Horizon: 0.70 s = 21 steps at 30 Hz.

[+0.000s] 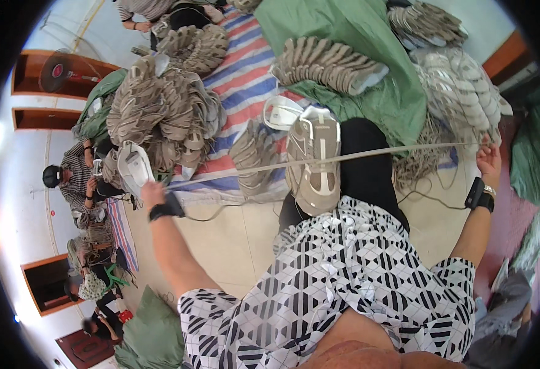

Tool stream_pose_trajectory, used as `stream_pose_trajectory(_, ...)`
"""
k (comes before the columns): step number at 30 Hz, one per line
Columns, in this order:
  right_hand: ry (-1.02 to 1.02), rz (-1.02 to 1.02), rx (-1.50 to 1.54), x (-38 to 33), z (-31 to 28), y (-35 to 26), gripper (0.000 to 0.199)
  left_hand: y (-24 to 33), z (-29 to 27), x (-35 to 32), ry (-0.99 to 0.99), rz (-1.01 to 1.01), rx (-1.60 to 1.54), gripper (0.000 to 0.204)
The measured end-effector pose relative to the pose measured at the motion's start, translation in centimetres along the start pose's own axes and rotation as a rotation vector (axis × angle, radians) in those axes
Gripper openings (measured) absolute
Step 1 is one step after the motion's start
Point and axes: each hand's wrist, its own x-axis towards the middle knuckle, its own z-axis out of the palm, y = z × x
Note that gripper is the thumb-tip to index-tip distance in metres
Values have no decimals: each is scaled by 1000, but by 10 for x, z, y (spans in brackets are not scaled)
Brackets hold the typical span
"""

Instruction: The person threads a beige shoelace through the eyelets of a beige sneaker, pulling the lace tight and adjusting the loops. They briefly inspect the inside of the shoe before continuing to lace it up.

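A long beige shoelace (pixel 374 151) is stretched across in front of me, from one hand to the other. At its right end, the fingertips of my right hand (pixel 488 161) are closed on it, with the arm out to the side. The other end runs to my left hand (pixel 153 194), which is closed and somewhat blurred. Just beyond that hand is a beige shoe upper with a white lining (pixel 134 167); whether the hand touches it is unclear. On my lap, a beige-grey shoe upper (pixel 318 189) lies under the lace, next to another beige upper (pixel 295 154).
Piles of beige uppers (pixel 165 111) lie left on a striped sheet (pixel 236 52). A row of uppers (pixel 325 64) rests on green cloth (pixel 405 86). Loose laces (pixel 426 150) hang beside pale uppers (pixel 454 80) at right. Several people sit working at left.
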Motion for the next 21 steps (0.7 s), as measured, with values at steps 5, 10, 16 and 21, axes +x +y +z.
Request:
stream_pose_trajectory(5, 383, -412, -914, -70, -110, 8, 25, -125, -172, -93, -204, -565, 1158, 25)
stream_pose_trajectory(10, 894, -12, -1929, -124, -139, -46, 36, -137, -173, -120, -663, -578, 1493, 32)
stream_pose_trajectory(16, 43, -67, -1800, -12, -68, 71, 47, 8, 36, -40, 14, 165, 181, 31)
stream_pose_trajectory(21, -56, 360, -870, 38, 196, 310, 33, 287, 133, -133, -309, 242, -962, 24)
